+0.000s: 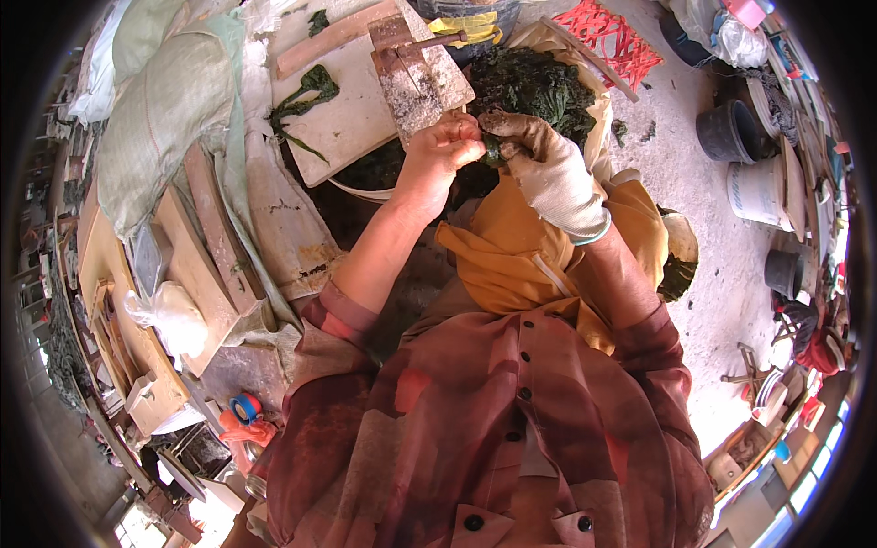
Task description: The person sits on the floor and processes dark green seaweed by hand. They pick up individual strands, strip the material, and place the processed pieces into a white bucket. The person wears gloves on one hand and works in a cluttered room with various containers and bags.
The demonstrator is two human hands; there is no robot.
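Observation:
My right hand, in a worn, stained cotton glove (pixel 555 175), pinches a small piece of dark green seaweed (pixel 492 151). Opposite it, fingers curled, my bare left hand (pixel 442 154) meets the same piece; whether it grips the seaweed is hard to see. Just beyond both hands stands a lined container heaped with dark wet seaweed (pixel 534 89). On a pale board (pixel 356 123) to the left lies a strip of seaweed (pixel 308 99). A wooden block with a rusty metal rod (pixel 431 42) rests across that board.
A woven sack (pixel 171 116) and wooden planks (pixel 212 233) fill the left side. Red netting (pixel 610 41) lies at the top right. Black buckets (pixel 730 130) and a white bucket (pixel 757 192) stand along the right. A yellow-brown cloth (pixel 514 253) covers my lap.

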